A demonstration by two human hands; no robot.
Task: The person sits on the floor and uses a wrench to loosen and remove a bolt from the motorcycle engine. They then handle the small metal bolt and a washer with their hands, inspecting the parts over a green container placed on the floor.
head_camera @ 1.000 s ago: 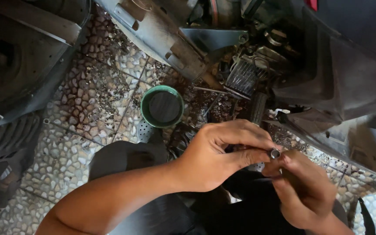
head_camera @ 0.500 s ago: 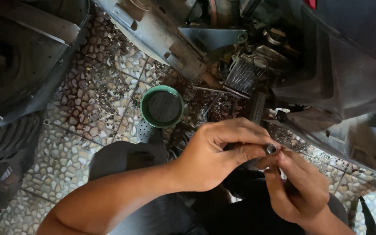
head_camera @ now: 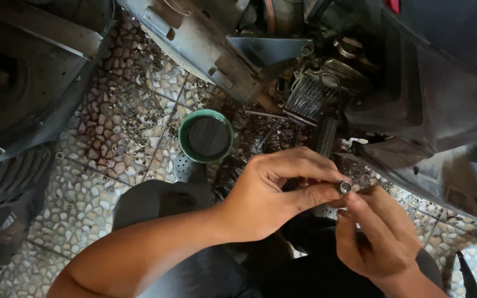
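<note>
Left hand (head_camera: 271, 193) pinching a small metal cylinder (head_camera: 344, 187) between thumb and fingers, below and right of the green bowl (head_camera: 205, 136). Right hand (head_camera: 376, 232) curled narrow just under the cylinder, fingertips touching it, possibly gripping too. Right of the bowl, a dark engine part (head_camera: 310, 99). Under the bowl, pebble floor (head_camera: 111, 132).

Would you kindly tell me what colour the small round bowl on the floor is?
The bowl is green with dark contents, seen in the head view.

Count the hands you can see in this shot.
2. The left hand reaches in from lower left, pinching a small metal part; the right hand is just below right, fingers touching it.
</note>
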